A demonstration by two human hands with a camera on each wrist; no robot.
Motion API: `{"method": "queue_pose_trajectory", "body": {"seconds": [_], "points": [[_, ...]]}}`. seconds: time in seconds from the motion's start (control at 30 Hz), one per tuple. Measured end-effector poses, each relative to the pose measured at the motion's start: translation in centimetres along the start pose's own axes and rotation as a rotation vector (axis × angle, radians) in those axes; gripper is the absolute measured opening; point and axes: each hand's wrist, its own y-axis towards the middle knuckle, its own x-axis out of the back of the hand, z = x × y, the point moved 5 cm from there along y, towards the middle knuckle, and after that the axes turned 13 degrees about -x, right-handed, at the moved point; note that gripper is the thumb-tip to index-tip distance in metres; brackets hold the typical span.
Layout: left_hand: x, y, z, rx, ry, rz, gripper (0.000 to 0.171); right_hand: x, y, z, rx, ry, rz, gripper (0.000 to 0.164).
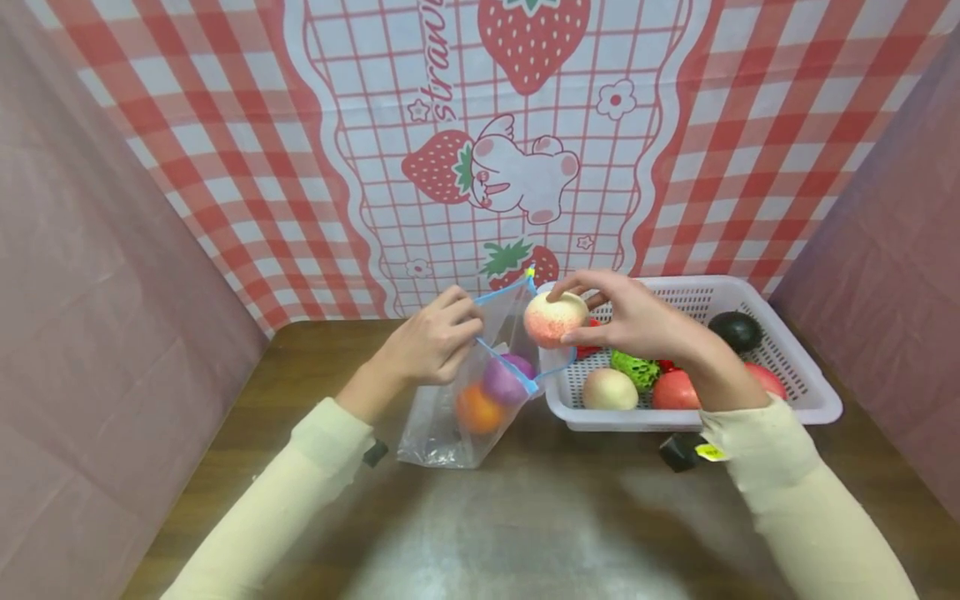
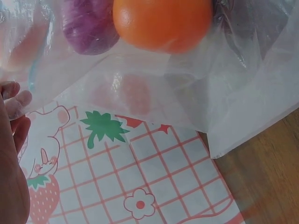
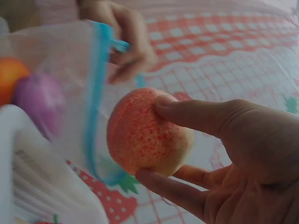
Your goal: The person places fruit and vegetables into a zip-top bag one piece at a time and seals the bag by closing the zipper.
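Observation:
A clear zip bag (image 1: 435,429) with a blue-edged mouth holds an orange (image 1: 480,409) and a purple round item (image 1: 508,379). Its mouth gapes toward the right. My left hand (image 1: 438,337) pinches the bag's rim at the left side of the opening. In my right hand (image 1: 637,312) is a peach (image 1: 555,319), gripped between thumb and fingers right at the bag's mouth. The right wrist view shows the peach (image 3: 147,133) red-speckled and paler at one side, overlapping the blue edge. Through the film, the left wrist view shows the orange (image 2: 163,23).
A white perforated basket (image 1: 813,404) stands to the right, close beside the bag. It holds a pale round fruit (image 1: 611,389), a green bumpy item (image 1: 634,369), an avocado (image 1: 736,332) and several red items. Behind the wooden table (image 1: 315,354) hangs a strawberry-print cloth (image 1: 375,167).

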Motion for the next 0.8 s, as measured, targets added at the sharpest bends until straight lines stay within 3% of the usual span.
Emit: {"method": "queue_pose_trajectory", "body": {"seconds": [0.13, 0.23, 0.53, 0.8], "points": [[0.1, 0.1, 0.0, -0.003, -0.003, 0.001, 0.011, -2.1, 0.8, 0.5, 0.024, -0.031, -0.004, 0.044], [0.1, 0.1, -0.1, -0.015, -0.002, -0.008, 0.01, -3.0, 1.1, 0.4, -0.025, -0.055, -0.03, 0.04], [0.2, 0.1, -0.3, -0.006, -0.007, 0.008, 0.007, -3.4, 1.3, -0.3, -0.07, -0.154, 0.001, 0.038], [0.2, 0.2, -0.4, 0.002, -0.018, 0.004, 0.01, -4.4, 1.7, -2.6, -0.196, -0.185, 0.058, 0.032]]}}
